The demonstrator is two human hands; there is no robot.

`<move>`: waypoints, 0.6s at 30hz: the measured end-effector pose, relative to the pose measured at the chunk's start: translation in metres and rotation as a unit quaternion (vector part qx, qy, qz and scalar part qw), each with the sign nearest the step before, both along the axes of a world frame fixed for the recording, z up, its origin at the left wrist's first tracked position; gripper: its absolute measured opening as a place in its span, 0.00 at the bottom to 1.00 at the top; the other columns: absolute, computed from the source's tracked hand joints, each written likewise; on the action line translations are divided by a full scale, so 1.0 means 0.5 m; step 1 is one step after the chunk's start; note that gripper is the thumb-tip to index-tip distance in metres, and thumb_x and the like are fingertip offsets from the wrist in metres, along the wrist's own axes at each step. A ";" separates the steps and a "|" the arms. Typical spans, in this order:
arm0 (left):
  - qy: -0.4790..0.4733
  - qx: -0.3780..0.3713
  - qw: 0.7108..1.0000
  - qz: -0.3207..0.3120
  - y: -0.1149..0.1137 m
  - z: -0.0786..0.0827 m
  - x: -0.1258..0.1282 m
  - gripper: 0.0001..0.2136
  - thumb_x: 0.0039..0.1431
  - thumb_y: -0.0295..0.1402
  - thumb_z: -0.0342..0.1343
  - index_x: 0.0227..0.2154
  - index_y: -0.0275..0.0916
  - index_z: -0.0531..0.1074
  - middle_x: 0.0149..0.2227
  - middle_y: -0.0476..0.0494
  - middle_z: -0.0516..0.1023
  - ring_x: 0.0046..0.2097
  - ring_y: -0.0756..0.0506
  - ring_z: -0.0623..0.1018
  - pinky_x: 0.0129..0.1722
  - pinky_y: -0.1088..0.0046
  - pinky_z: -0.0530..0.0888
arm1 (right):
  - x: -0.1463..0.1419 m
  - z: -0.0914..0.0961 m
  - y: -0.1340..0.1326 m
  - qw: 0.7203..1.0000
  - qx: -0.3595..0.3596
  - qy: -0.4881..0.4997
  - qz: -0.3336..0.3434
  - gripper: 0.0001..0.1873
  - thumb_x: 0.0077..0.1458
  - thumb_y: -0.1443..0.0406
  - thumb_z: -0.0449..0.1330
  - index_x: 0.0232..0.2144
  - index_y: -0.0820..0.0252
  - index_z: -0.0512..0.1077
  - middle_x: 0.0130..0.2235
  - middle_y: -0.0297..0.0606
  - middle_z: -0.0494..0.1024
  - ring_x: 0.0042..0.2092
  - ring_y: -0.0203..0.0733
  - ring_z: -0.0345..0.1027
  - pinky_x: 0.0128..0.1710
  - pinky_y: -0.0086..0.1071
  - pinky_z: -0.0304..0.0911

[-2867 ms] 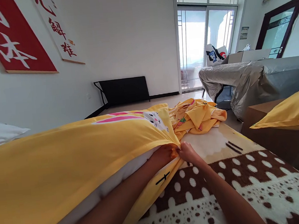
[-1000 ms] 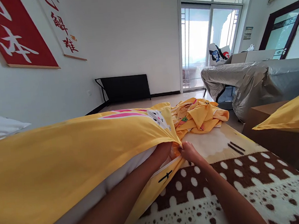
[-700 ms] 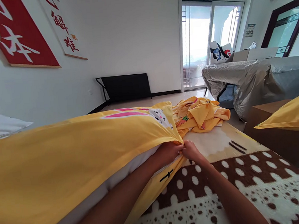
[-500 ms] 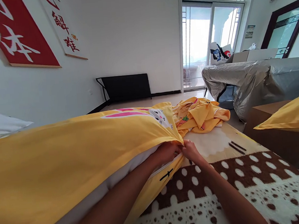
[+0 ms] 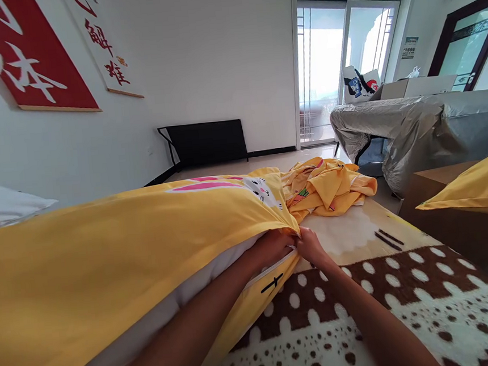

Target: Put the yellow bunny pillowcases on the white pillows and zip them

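A long yellow pillowcase (image 5: 116, 234) with a white rabbit print lies across the left and middle of the view. Its near side gapes along a zipper edge, and a white pillow (image 5: 193, 287) shows inside. My left hand (image 5: 278, 244) reaches into the gap at the right-hand corner, its fingers curled and partly hidden by the fabric. Against it, my right hand (image 5: 310, 244) is closed on the corner of the pillowcase from outside. Both hands meet at that corner, pinching the cloth.
Beneath lies a brown and white dotted blanket (image 5: 383, 313). Crumpled yellow fabric (image 5: 330, 189) sits beyond the corner. At right, another yellow pillow (image 5: 479, 185) rests on a cardboard box (image 5: 438, 226). A silver-covered table (image 5: 395, 113) stands behind, and a black folded frame (image 5: 206, 142) leans against the wall.
My hands stay at the pillowcase corner, with almost no visible movement. The view has shifted very slightly.
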State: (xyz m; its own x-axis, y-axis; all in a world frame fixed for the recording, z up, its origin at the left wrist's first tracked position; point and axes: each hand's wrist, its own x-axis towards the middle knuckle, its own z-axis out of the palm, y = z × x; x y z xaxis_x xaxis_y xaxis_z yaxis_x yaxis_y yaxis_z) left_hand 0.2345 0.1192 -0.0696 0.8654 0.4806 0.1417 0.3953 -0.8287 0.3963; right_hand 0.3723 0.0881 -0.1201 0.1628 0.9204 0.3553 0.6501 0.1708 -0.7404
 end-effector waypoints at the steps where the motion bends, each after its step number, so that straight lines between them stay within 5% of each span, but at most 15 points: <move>1: 0.012 0.004 1.000 -0.003 -0.002 0.002 -0.001 0.05 0.56 0.28 0.54 0.27 0.34 0.73 0.35 0.45 0.76 0.42 0.44 0.74 0.49 0.59 0.67 | 0.000 0.002 0.000 1.000 0.000 0.003 -0.001 0.11 0.44 0.72 0.48 0.22 0.63 0.71 0.25 0.37 0.74 0.28 0.37 0.61 0.27 0.26 0.50; 6: 0.039 -0.005 0.999 -0.020 0.010 0.021 -0.003 0.08 0.51 0.20 0.52 0.24 0.36 0.74 0.29 0.48 0.78 0.35 0.47 0.74 0.44 0.67 0.68 | -0.003 0.022 -0.008 1.000 -0.003 0.017 0.005 0.10 0.47 0.70 0.49 0.21 0.63 0.70 0.24 0.36 0.73 0.27 0.36 0.60 0.25 0.26 0.49; 9: 0.006 -0.013 1.000 -0.003 0.024 0.025 -0.007 0.09 0.51 0.21 0.52 0.31 0.38 0.76 0.36 0.47 0.79 0.42 0.46 0.75 0.49 0.70 0.66 | -0.003 0.037 -0.017 1.000 0.004 0.015 0.010 0.10 0.49 0.68 0.50 0.23 0.63 0.71 0.26 0.38 0.75 0.29 0.38 0.63 0.27 0.27 0.51; 12: -0.024 -0.013 1.000 0.008 0.034 0.015 -0.014 0.13 0.52 0.20 0.51 0.37 0.38 0.76 0.44 0.46 0.78 0.48 0.45 0.73 0.53 0.69 0.64 | -0.001 0.044 -0.022 1.000 0.007 0.012 0.016 0.10 0.50 0.68 0.50 0.25 0.62 0.72 0.29 0.39 0.76 0.32 0.40 0.65 0.29 0.27 0.52; 18: -0.040 -0.003 0.999 0.012 0.033 -0.005 -0.012 0.15 0.50 0.17 0.48 0.35 0.37 0.76 0.42 0.45 0.79 0.44 0.45 0.75 0.49 0.69 0.68 | 0.003 0.037 -0.017 1.000 -0.003 0.018 0.021 0.10 0.49 0.68 0.50 0.26 0.62 0.72 0.29 0.37 0.77 0.31 0.40 0.65 0.29 0.26 0.54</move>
